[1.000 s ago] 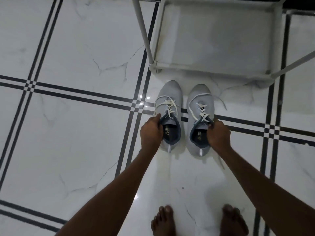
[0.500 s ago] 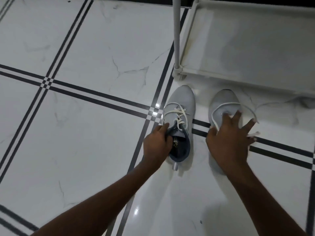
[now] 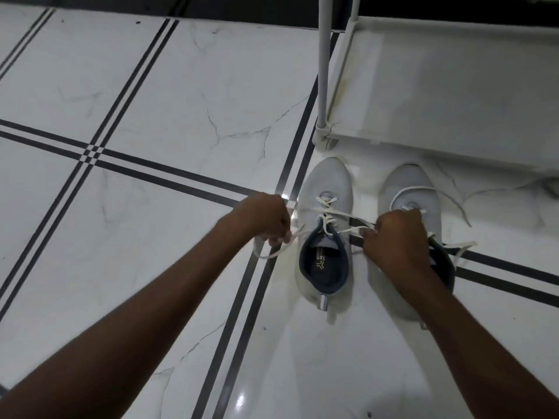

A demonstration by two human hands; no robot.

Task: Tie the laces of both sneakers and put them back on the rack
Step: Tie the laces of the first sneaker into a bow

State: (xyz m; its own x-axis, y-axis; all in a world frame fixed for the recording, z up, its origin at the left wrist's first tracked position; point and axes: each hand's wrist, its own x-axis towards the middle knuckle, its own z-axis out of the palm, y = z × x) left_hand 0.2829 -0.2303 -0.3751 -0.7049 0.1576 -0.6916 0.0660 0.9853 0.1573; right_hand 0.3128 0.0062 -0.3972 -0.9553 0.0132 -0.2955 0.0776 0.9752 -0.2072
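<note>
Pinching one lace end (image 3: 272, 254) in the left hand (image 3: 266, 219), drawn out to the left over the floor (image 3: 151, 207), and gripping the other lace end (image 3: 354, 229) in the clenched right hand (image 3: 396, 237), pulled taut to the right. Working on the left sneaker (image 3: 325, 237), sitting flat on the tiles, no knot formed yet. Resting just beside it on the right, the right sneaker (image 3: 414, 186), partly covered by the right hand, its loose lace (image 3: 459, 246) trailing untied over the tiles. Possibly dragging the light shoe sideways if pulling unevenly, or catching the neighbouring loose lace under the right hand and tangling the two. Standing farther off, the white rack (image 3: 438, 86), its post (image 3: 324, 71) rising close ahead of the left toe, likely crowding the lift onto the shelf.
</note>
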